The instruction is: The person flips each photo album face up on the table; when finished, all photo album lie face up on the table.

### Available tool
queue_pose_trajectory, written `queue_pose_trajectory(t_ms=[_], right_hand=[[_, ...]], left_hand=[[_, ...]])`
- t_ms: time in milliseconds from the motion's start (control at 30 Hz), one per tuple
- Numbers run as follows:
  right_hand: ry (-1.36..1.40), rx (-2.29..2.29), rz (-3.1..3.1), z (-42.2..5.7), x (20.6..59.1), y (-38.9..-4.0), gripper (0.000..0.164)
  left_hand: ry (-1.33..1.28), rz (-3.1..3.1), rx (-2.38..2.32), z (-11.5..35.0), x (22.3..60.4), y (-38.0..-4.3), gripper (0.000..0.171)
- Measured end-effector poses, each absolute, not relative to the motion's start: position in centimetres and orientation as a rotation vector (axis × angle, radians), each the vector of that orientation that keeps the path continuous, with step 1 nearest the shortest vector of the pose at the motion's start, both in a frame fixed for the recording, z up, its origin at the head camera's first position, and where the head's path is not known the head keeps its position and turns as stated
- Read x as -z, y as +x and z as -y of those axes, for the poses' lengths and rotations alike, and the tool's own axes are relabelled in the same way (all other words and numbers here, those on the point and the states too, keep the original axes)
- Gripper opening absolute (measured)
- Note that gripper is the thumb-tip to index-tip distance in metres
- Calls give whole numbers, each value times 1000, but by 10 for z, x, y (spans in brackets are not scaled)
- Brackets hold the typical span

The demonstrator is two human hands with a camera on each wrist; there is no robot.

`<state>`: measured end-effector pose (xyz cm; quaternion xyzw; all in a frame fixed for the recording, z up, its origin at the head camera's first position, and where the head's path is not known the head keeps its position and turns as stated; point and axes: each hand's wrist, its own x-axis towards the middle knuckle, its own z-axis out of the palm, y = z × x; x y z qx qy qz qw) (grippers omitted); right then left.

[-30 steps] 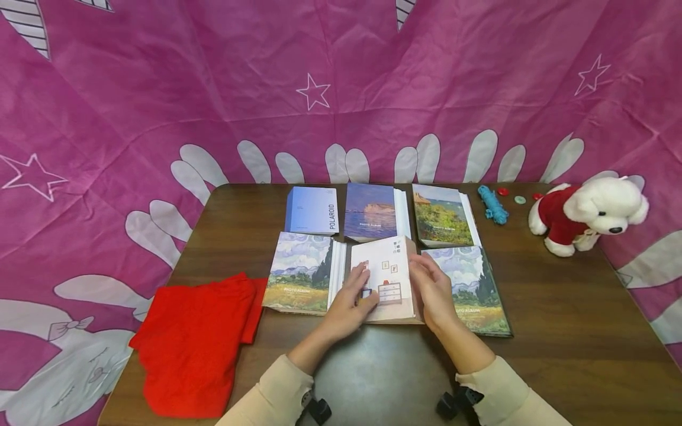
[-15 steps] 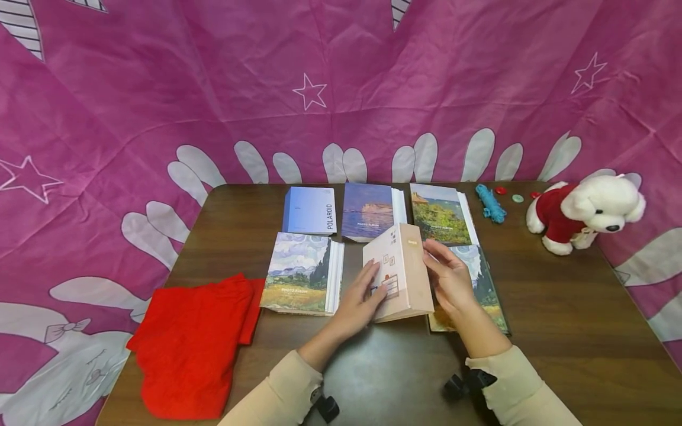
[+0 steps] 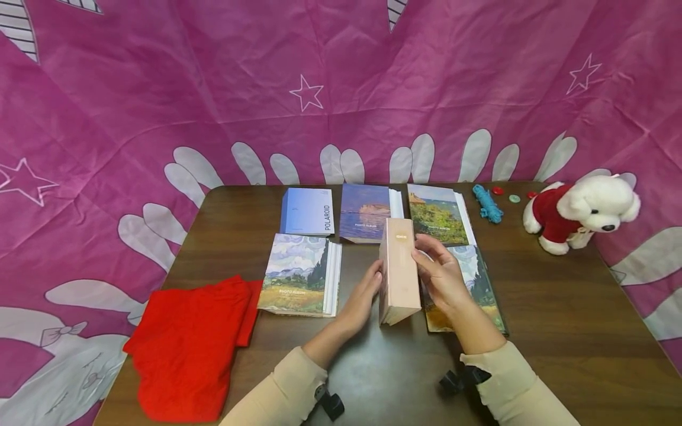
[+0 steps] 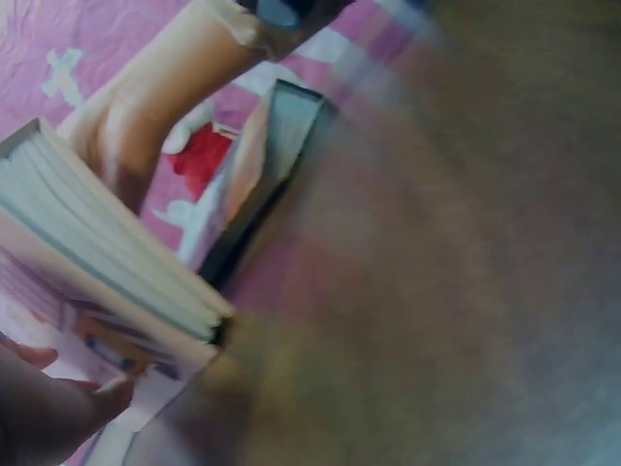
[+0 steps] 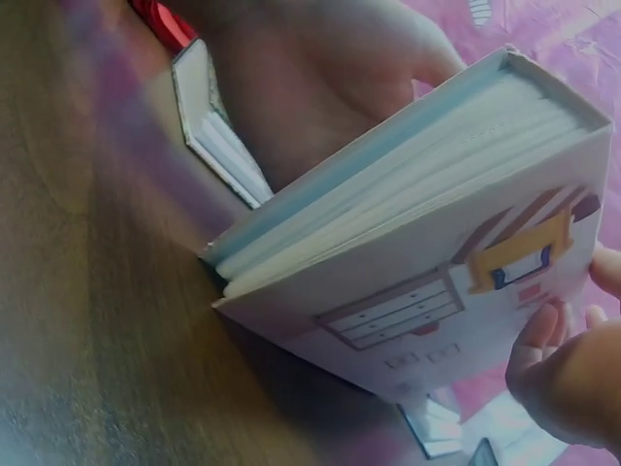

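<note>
Both hands hold a thick photo album (image 3: pixel 402 266) with a beige spine, stood on edge so that its spine faces up at me in the head view. My left hand (image 3: pixel 362 299) lies along its left cover, and my right hand (image 3: pixel 446 278) touches the right cover with curved fingers near the spine. Drawn furniture shows on a cover in the right wrist view, where the album's pages (image 5: pixel 427 194) face the camera. Under my right wrist rests a landscape photo album (image 3: pixel 482 287). Another such album (image 3: pixel 295 275) stays left of the hands.
Behind stand a blue Polaroid album (image 3: pixel 309 210), a sea-cliff album (image 3: pixel 364 204) and a garden album (image 3: pixel 437 216). Red cloth (image 3: pixel 186 349) lies left on the table. Blue cord (image 3: pixel 487 204), small buttons (image 3: pixel 514 199) and a white plush dog (image 3: pixel 586 210) are at the right.
The beige album, lying with its illustrated cover up a second ago, has been turned onto its edge, spine upward. It and both hands have shifted slightly right. The other albums stayed put.
</note>
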<state>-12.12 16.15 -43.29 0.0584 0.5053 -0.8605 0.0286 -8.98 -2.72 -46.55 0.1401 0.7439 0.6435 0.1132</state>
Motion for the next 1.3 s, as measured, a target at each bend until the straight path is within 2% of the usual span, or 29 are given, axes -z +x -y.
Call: queue_pose_trajectory(t_ms=[200,433,567,767,1100,1300], right_hand=[[140,2618,-1554,-151,435,-120,27],[28,2359,-1787,-141,448,-123,48],[76,2219,-1882,-142,456,-125,50],[122,2110,-1920,-146,462,-124,53],[33,2010,-2036,-147,469,-114,64],[69,2015,-2069,-144,470,-108,67]], left_hand=[[435,-2203,-1954,35,449,-92,56],[635,-2497,-1870,49,429,-89,63],[679,-2590,-1786,54,430,-88,60],[647,-2482,-1906,62,434,-89,60],[476,-2280,-2099,70,450,-90,58],[357,-2256,-2067,68,459,-91,64]])
